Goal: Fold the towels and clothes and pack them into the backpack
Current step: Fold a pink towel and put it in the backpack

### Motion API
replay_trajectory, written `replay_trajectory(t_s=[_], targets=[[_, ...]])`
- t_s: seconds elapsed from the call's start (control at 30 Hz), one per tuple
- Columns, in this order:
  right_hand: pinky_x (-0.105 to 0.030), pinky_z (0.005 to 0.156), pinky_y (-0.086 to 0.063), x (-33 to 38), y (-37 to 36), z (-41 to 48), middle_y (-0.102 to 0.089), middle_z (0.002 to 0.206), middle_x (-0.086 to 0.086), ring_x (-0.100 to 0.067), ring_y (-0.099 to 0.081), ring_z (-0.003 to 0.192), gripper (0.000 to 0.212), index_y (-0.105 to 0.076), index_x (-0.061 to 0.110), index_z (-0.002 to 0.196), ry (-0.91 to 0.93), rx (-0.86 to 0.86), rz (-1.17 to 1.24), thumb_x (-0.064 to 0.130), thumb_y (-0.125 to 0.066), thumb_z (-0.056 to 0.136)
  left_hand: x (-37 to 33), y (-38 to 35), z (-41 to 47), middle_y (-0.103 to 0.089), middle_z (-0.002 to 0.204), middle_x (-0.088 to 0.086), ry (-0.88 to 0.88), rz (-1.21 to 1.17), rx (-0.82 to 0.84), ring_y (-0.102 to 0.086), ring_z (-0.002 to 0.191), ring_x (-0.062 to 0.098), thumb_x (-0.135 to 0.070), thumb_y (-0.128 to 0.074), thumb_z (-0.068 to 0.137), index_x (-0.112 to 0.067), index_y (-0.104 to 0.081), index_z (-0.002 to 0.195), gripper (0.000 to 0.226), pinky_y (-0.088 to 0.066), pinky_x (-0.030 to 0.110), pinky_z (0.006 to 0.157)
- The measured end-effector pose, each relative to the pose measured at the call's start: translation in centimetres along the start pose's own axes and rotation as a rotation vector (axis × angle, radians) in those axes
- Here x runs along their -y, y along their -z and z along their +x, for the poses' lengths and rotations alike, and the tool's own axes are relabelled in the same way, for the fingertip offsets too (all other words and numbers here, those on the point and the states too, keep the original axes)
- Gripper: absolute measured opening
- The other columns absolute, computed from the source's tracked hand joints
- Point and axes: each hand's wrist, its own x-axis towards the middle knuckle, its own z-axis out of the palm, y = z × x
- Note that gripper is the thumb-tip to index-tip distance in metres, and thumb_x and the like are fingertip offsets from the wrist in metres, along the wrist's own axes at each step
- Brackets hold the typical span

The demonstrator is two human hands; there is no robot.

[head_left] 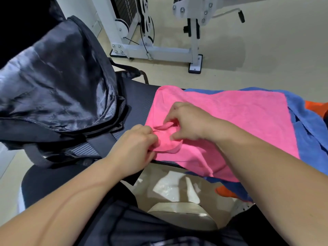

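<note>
A pale floor with a white gym machine on it makes the background, and nearer stands a black padded bench. On the bench lies one pink towel, soft and fluffy, spread out mostly flat. Its near left corner is bunched up into small folds. Under it lies one blue towel, which shows along the far edge, at the right side and below the near edge. One orange cloth shows under the blue one, at the far right and again at the near edge.

The left grip, a bare hand, pinches the bunched corner of the pink towel between thumb and curled fingers. The right grip, also bare, pinches a fold of the same corner just beside it. The two almost touch.

At the left end of the bench is one black backpack, close to the pink towel. It is unzipped with its flap thrown open, showing a shiny grey lining. I cannot tell if something is inside it
</note>
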Motion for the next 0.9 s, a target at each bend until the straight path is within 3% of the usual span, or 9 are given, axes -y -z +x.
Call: replay_trajectory(t_s=[0.13,0.3,0.37,0.43,0.5,0.6,0.7,0.8,0.9], targets=[[-0.036,0.073,-0.050,-0.3,-0.1,0.2,-0.063,0.087,0.001,-0.027,-0.060,0.085,0.008,-0.066,0.022,0.080,-0.145,-0.219,-0.002,0.018,-0.069,0.074,0.0,0.5,0.3,-0.057,0.082,-0.002,-0.033,-0.089,-0.062,-0.053,0.077,0.026,-0.036,-0.054,0.077,-0.018,-0.057,0.074,0.019,-0.049,0.043,0.074],[-0.034,0.068,-0.047,-0.5,1.6,0.7,-0.063,0.078,-0.001,-0.026,-0.055,0.077,0.012,-0.059,0.022,0.071,-0.283,-0.241,0.037,0.016,-0.062,0.080,-0.3,2.6,0.0,-0.064,0.077,0.002,0.017,-0.404,-0.090,-0.061,0.077,0.025,-0.027,-0.055,0.076,-0.018,-0.039,0.065,0.021,-0.047,0.041,0.071],[-0.030,0.059,-0.042,0.1,3.1,1.4,-0.059,0.066,-0.001,-0.021,-0.053,0.064,0.020,-0.057,0.018,0.065,-0.376,-0.261,0.251,0.018,-0.059,0.085,-0.3,4.2,-0.2,-0.049,0.059,-0.007,0.101,-0.474,-0.122,-0.048,0.058,0.007,-0.027,-0.056,0.077,-0.016,-0.035,0.063,0.027,-0.040,0.027,0.056],[-0.025,0.050,-0.036,1.5,5.1,2.4,-0.057,0.056,0.002,-0.015,-0.050,0.051,0.026,-0.060,0.015,0.062,-0.468,-0.266,0.687,0.019,-0.058,0.088,0.2,5.9,-0.5,-0.039,0.053,-0.008,0.191,-0.502,-0.161,-0.039,0.051,0.004,-0.016,-0.060,0.077,-0.012,-0.034,0.063,0.030,-0.029,0.019,0.050],[-0.025,0.057,-0.045,3.0,7.0,3.9,-0.067,0.067,-0.001,-0.017,-0.059,0.057,0.021,-0.070,0.016,0.070,-0.516,-0.273,1.011,0.019,-0.057,0.087,0.9,8.1,-1.0,-0.034,0.054,-0.008,0.259,-0.481,-0.243,-0.032,0.052,0.007,-0.014,-0.059,0.073,-0.014,-0.032,0.061,0.029,-0.026,0.022,0.049],[-0.037,0.071,-0.054,5.3,9.2,7.0,-0.069,0.084,-0.009,-0.026,-0.065,0.073,0.017,-0.065,0.017,0.087,-0.495,-0.289,1.223,0.027,-0.053,0.095,2.1,11.3,-2.0,-0.031,0.054,-0.003,0.394,-0.464,-0.406,-0.027,0.053,0.010,-0.012,-0.058,0.072,-0.012,-0.031,0.060,0.029,-0.025,0.029,0.050],[-0.048,0.083,-0.057,7.7,9.9,9.8,-0.069,0.078,-0.006,-0.026,-0.068,0.075,0.031,-0.061,0.015,0.094,-0.472,-0.274,1.412,0.040,-0.044,0.104,3.0,13.4,-3.5,-0.044,0.058,0.014,0.563,-0.342,-0.560,-0.036,0.054,0.022,-0.006,-0.061,0.075,-0.006,-0.038,0.063,0.026,-0.031,0.032,0.051],[-0.055,0.083,-0.056,8.8,9.1,11.0,-0.071,0.070,-0.005,-0.026,-0.071,0.074,0.039,-0.061,0.012,0.100,-0.472,-0.271,1.449,0.044,-0.039,0.106,3.1,14.2,-4.4,-0.045,0.058,0.006,0.621,-0.245,-0.617,-0.044,0.054,0.021,-0.011,-0.063,0.081,-0.007,-0.041,0.065,0.028,-0.031,0.033,0.051],[-0.052,0.086,-0.056,8.2,7.6,10.5,-0.072,0.070,-0.003,-0.024,-0.069,0.071,0.041,-0.064,0.015,0.097,-0.485,-0.271,1.377,0.047,-0.040,0.105,2.9,13.1,-4.4,-0.040,0.053,-0.001,0.633,-0.485,-0.590,-0.051,0.039,0.013,-0.014,-0.067,0.087,-0.009,-0.038,0.066,0.036,-0.025,0.030,0.047]])
